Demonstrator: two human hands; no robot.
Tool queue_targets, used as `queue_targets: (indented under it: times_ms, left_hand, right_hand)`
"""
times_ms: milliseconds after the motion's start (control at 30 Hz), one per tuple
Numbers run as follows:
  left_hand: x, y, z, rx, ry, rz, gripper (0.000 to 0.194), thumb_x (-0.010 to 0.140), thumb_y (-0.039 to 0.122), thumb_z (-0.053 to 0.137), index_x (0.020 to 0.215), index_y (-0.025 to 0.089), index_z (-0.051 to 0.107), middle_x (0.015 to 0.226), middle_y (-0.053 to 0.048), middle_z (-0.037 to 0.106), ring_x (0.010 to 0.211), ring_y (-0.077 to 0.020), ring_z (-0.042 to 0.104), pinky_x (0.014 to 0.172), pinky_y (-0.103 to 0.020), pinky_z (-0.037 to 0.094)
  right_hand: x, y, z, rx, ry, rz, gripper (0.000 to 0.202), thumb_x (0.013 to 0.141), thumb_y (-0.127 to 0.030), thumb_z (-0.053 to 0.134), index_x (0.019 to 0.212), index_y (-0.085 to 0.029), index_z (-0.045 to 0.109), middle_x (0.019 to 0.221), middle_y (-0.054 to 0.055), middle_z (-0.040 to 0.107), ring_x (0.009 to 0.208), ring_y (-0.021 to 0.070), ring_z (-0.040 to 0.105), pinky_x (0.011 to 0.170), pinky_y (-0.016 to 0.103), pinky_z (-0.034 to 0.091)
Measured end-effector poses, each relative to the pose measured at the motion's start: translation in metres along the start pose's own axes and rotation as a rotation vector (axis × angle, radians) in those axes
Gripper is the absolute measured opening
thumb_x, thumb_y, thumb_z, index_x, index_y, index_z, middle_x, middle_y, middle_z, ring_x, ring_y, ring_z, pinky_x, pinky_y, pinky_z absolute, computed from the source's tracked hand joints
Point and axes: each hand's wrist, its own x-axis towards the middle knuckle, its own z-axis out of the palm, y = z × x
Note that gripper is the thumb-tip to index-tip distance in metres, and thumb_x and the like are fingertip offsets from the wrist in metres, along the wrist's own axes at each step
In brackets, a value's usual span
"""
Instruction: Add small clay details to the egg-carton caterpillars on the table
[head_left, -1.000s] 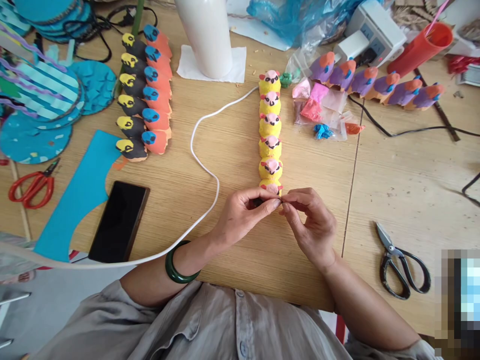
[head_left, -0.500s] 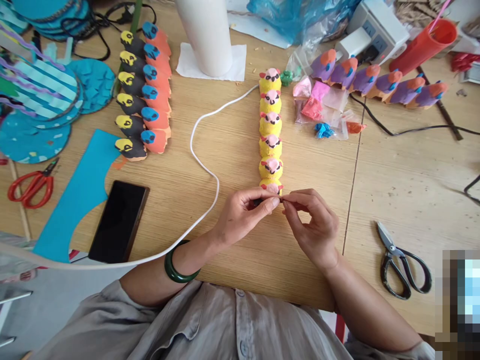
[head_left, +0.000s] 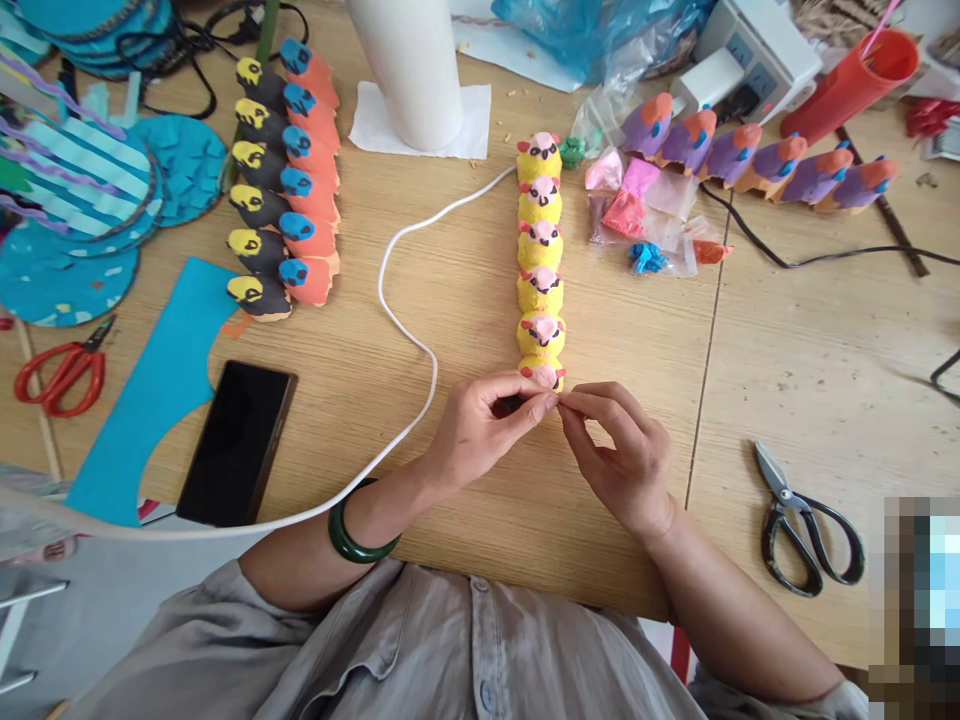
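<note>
A column of yellow clay figures (head_left: 540, 290) with pink faces, red ears and black marks runs down the middle of the table. Just below its nearest figure, my left hand (head_left: 484, 428) is closed around a small piece of black clay (head_left: 508, 404), mostly hidden by the fingers. My right hand (head_left: 619, 450) is pinched, its thumb and forefinger meeting my left fingertips. Whatever lies between those tips is too small to make out. The lower edge of the nearest figure is partly covered by my fingers.
A white cable (head_left: 431, 350) curves left of the column. Further left are a phone (head_left: 236, 443), blue paper (head_left: 150, 400), red-handled scissors (head_left: 64, 375) and black and orange figures (head_left: 311, 180). Black scissors (head_left: 795, 520), clay bags (head_left: 637, 205) and purple figures (head_left: 727, 158) lie right.
My right hand has shifted slightly left, and its fingertips now meet those of my left hand. The dark bit between the fingertips no longer shows.
</note>
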Motion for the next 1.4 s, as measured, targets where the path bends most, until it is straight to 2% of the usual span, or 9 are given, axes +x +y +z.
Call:
queue_targets:
  times_ms: [100, 267, 467, 667, 867, 1000, 1167, 1300, 1400]
  left_hand:
    - [0.000, 0.000, 0.000, 0.010, 0.022, -0.007, 0.022, 0.091, 0.035, 0.071, 0.085, 0.015, 0.078, 0.074, -0.001, 0.067, 0.063, -0.0096, 0.052, 0.058, -0.022, 0.041]
    - [0.001, 0.002, 0.001, -0.040, 0.067, -0.088, 0.037, 0.091, 0.043, 0.071, 0.067, 0.016, 0.068, 0.057, 0.004, 0.051, 0.053, -0.0066, 0.040, 0.052, -0.022, 0.034]
    - [0.000, 0.001, 0.001, -0.082, 0.102, -0.082, 0.035, 0.091, 0.042, 0.072, 0.068, 0.017, 0.068, 0.058, 0.004, 0.051, 0.054, -0.0067, 0.040, 0.051, -0.023, 0.032]
    - [0.000, -0.002, 0.002, -0.154, 0.082, -0.131, 0.044, 0.092, 0.047, 0.071, 0.063, 0.016, 0.061, 0.060, 0.004, 0.047, 0.053, -0.0061, 0.036, 0.049, -0.025, 0.027]
    - [-0.002, -0.003, 0.003, -0.204, 0.041, -0.151, 0.047, 0.095, 0.050, 0.067, 0.063, 0.016, 0.059, 0.055, 0.005, 0.042, 0.049, -0.0059, 0.034, 0.047, -0.025, 0.026]
    - [-0.002, -0.003, 0.004, -0.079, 0.062, 0.010, 0.041, 0.098, 0.040, 0.065, 0.064, 0.016, 0.062, 0.060, 0.003, 0.051, 0.052, -0.0060, 0.041, 0.049, -0.023, 0.033]
    - [0.000, -0.007, 0.004, 0.116, 0.097, 0.312, 0.022, 0.099, 0.023, 0.064, 0.081, 0.016, 0.075, 0.070, 0.001, 0.065, 0.068, -0.0089, 0.060, 0.067, -0.022, 0.049]
    - [0.000, -0.008, 0.005, 0.202, 0.084, 0.378, 0.019, 0.099, 0.020, 0.063, 0.089, 0.017, 0.078, 0.078, -0.002, 0.074, 0.070, -0.0105, 0.066, 0.069, -0.022, 0.053]
    - [0.001, -0.006, 0.004, 0.223, 0.096, 0.355, 0.021, 0.099, 0.022, 0.062, 0.088, 0.016, 0.078, 0.079, -0.003, 0.075, 0.070, -0.0115, 0.067, 0.066, -0.023, 0.053]
  right_hand:
    - [0.001, -0.002, -0.001, 0.078, -0.003, 0.066, 0.025, 0.095, -0.007, 0.063, 0.112, -0.025, 0.068, 0.097, 0.005, 0.073, 0.078, 0.0137, 0.070, 0.066, 0.028, 0.061]
    - [0.001, -0.005, -0.001, 0.239, 0.034, 0.296, 0.016, 0.097, -0.016, 0.064, 0.109, -0.024, 0.071, 0.092, 0.001, 0.071, 0.072, 0.0108, 0.070, 0.066, 0.025, 0.061]
    - [0.000, -0.005, 0.003, 0.500, 0.045, 0.573, 0.006, 0.096, -0.028, 0.069, 0.095, -0.022, 0.072, 0.082, -0.001, 0.071, 0.062, 0.0089, 0.066, 0.059, 0.022, 0.059]
    - [0.000, -0.007, 0.006, 0.584, 0.052, 0.598, 0.006, 0.094, -0.024, 0.072, 0.099, -0.024, 0.073, 0.082, -0.002, 0.070, 0.066, 0.0082, 0.066, 0.064, 0.020, 0.061]
    - [0.004, -0.009, 0.005, 0.684, 0.051, 0.670, 0.010, 0.090, -0.032, 0.076, 0.091, -0.022, 0.073, 0.079, -0.001, 0.071, 0.063, 0.0094, 0.065, 0.057, 0.020, 0.061]
    - [0.007, -0.009, 0.004, 0.745, 0.025, 0.732, 0.017, 0.088, -0.038, 0.077, 0.088, -0.021, 0.075, 0.079, 0.000, 0.071, 0.059, 0.0092, 0.064, 0.056, 0.021, 0.060]
    - [0.008, -0.009, 0.003, 0.775, 0.036, 0.756, 0.019, 0.086, -0.039, 0.080, 0.085, -0.021, 0.075, 0.074, -0.001, 0.069, 0.057, 0.0092, 0.064, 0.055, 0.022, 0.060]
    - [0.007, -0.009, 0.004, 0.787, 0.060, 0.755, 0.019, 0.085, -0.039, 0.081, 0.083, -0.022, 0.074, 0.070, -0.002, 0.067, 0.057, 0.0091, 0.062, 0.054, 0.021, 0.061]
    - [0.007, -0.009, 0.004, 0.775, 0.063, 0.753, 0.020, 0.085, -0.040, 0.081, 0.081, -0.022, 0.073, 0.069, -0.003, 0.066, 0.057, 0.0092, 0.062, 0.054, 0.022, 0.061]
